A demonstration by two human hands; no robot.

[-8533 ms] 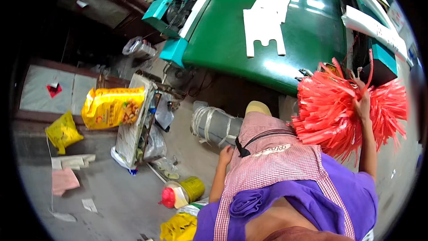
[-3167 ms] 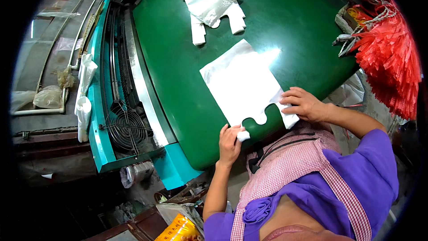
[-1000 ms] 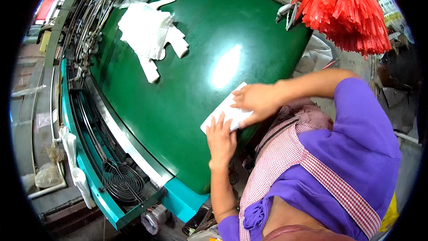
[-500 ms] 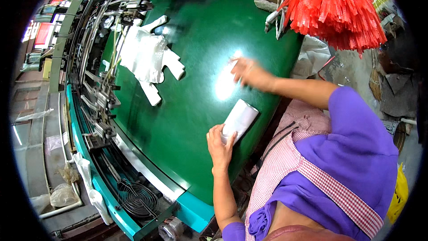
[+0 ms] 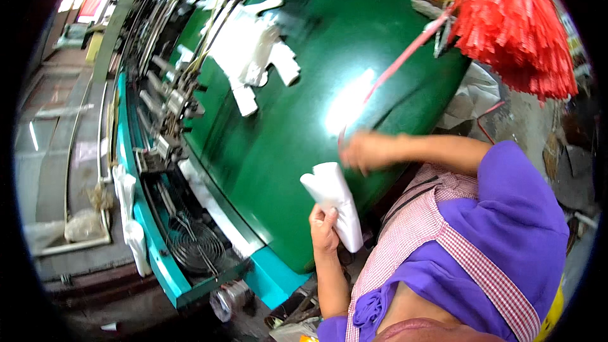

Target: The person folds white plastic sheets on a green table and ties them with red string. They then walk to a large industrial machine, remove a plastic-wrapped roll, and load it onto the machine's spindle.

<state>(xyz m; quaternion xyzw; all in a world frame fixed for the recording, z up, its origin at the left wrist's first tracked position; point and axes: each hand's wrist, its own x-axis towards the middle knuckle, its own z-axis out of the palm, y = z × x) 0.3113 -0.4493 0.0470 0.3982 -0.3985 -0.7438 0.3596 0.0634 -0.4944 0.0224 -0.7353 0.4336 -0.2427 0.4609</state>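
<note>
A red strip (image 5: pixel 408 50) is apparently being fetched, gripped in the blurred right hand (image 5: pixel 368 151), while a folded white bundle (image 5: pixel 346 212) is clamped in the left hand (image 5: pixel 324 233) beside the green table (image 5: pixel 278 152), and bringing both together is probably called for.

No readable text, labels, brands, numbers or signs anywhere in frame. Red panel (image 5: pixel 94 2), far upper left of frame: too small and blurred, can't tell whether it carries any lettering or figures.
</note>
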